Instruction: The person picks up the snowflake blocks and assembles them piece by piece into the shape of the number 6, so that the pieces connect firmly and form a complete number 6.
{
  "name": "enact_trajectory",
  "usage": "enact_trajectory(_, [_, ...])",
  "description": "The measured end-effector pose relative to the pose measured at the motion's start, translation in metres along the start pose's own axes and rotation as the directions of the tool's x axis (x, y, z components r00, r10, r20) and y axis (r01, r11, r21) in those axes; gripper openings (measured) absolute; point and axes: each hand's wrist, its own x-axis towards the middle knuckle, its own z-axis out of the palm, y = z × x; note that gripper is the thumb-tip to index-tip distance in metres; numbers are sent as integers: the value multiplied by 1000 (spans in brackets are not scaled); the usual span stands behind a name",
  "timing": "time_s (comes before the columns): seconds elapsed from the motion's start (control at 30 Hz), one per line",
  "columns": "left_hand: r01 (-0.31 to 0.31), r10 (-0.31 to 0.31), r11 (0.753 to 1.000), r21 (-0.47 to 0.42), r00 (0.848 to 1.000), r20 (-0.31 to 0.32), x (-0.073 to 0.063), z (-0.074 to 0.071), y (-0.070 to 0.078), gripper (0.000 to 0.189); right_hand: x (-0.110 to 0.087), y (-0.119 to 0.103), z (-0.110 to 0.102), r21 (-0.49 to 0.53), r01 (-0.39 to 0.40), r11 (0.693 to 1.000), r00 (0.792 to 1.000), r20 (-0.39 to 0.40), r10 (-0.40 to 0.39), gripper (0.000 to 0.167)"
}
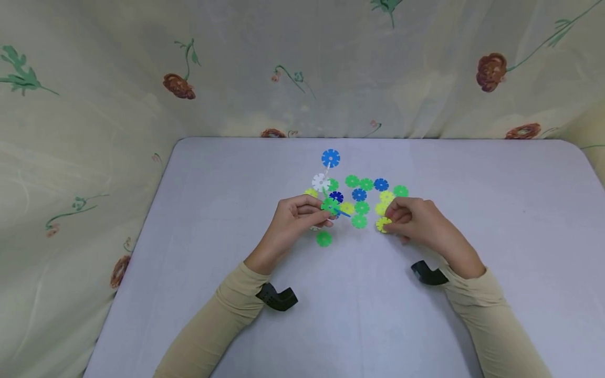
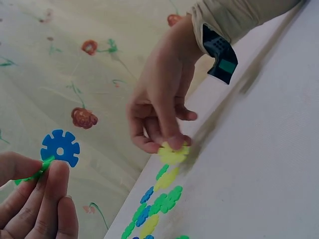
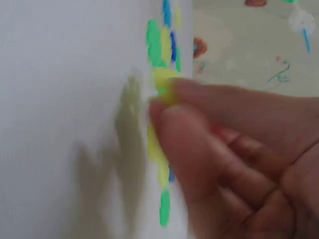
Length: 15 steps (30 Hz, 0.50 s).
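Near the middle of the table, my left hand [image 1: 300,218] pinches a green notched disc [image 1: 330,206] between thumb and fingers. It belongs to a joined chain: a white disc [image 1: 321,182] and a blue disc [image 1: 331,158] reach away from the hand. Another blue disc [image 2: 60,148], slotted onto the green one, faces the left wrist camera. My right hand [image 1: 416,223] pinches a yellow notched disc [image 1: 383,225] by its edge, just above the table; the fingertips cover part of it in the right wrist view. Between the hands lie loose green discs [image 1: 359,221] and blue discs [image 1: 359,195].
More yellow discs [image 1: 386,197] and a green disc [image 1: 400,190] lie beside the right hand's fingers. A single green disc [image 1: 323,239] sits nearer the front. The white-covered table [image 1: 331,315] meets a flower-printed curtain [image 1: 331,68] at the back and left.
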Motion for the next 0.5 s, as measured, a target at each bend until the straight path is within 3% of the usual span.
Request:
enact_trajectory(0.1, [1,-1,1000,5,1000,-10,0,0,1,10,-1,-7,4,187,26,982,999,-33,-20,29])
enact_trajectory(0.23, [8,-8,1000,6,1000,-26,0,1,2,10,-4,-18,11,385,77,920,996,-73,-53,32])
enact_trajectory(0.37, [7,-7,1000,13,1000,-29,0,2,2,10,-5,-26,20,475,108,874,993,-88,-75,30])
enact_trajectory(0.5, [5,-5,1000,11,1000,-27,0,2,2,12,-5,-30,26,516,121,848,992,-101,-80,26])
